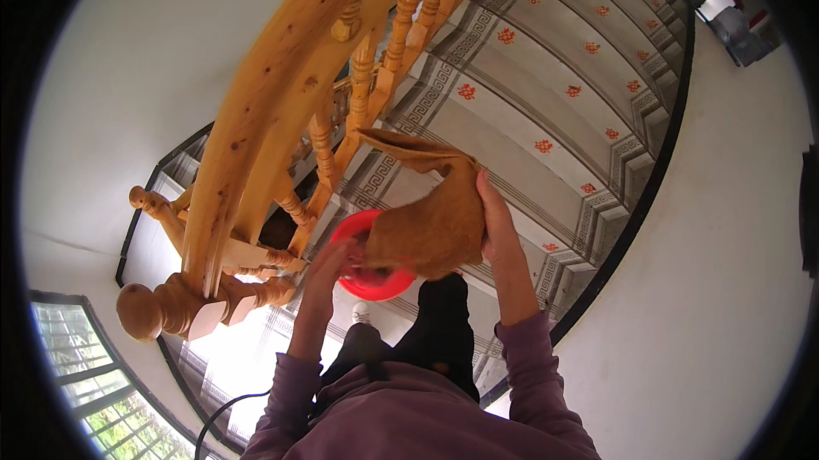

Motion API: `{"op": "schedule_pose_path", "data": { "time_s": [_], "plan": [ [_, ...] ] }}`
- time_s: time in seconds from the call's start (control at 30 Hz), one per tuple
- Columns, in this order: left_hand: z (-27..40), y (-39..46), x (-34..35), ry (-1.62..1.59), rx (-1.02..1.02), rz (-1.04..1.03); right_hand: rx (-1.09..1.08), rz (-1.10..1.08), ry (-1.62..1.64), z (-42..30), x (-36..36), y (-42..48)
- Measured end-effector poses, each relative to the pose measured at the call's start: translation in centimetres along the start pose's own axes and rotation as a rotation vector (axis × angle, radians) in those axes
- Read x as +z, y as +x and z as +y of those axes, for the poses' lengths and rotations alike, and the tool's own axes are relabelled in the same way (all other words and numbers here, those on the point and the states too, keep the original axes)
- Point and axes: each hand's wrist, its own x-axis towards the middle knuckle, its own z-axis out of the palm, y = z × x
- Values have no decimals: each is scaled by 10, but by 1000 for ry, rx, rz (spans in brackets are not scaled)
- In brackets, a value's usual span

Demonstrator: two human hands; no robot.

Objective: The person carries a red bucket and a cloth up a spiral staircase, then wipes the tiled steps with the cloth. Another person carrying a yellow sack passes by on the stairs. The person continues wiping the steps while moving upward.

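Observation:
A brown cloth (429, 230) hangs partly folded in front of me, with its upper flap reaching left towards the balusters. My right hand (494, 217) grips its right edge. My left hand (339, 262) is blurred at the cloth's lower left; whether its fingers hold the cloth cannot be told. Below and behind the cloth and my left hand is a red plastic basin (374, 290), partly hidden, with something dark and unclear inside.
A wooden handrail (256, 108) with turned balusters (361, 76) runs along the left, ending at a round-topped newel post (139, 311). Tiled stairs (512, 102) with red motifs rise ahead. A white wall (716, 217) stands right; a barred window (83, 364) is lower left.

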Motion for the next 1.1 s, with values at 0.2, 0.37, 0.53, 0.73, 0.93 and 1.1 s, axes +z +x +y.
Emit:
{"op": "schedule_pose_path", "data": {
  "time_s": [0.2, 0.37, 0.53, 0.73, 0.93, 1.1],
  "plan": [
    [-11, 19, 19, -66, -53, -101, 131, -47, -33, 52, 38, -26],
    [-31, -19, 24, -158, -231, -102, 3, -230, -644, 56, 37, -30],
    [-17, -16, -5, -314, -100, 120, 6, -164, -1257, 61, -3, -40],
    [2, -12, 5, -258, -37, 22, -176, 118, -1493, 101, -30, -57],
    [31, -6, 53, -363, 12, -86, -377, -115, -812, 98, -49, -71],
    [45, 12, 98, -128, -33, -365, -184, -173, -270, 117, -35, -49]
  ]
}}
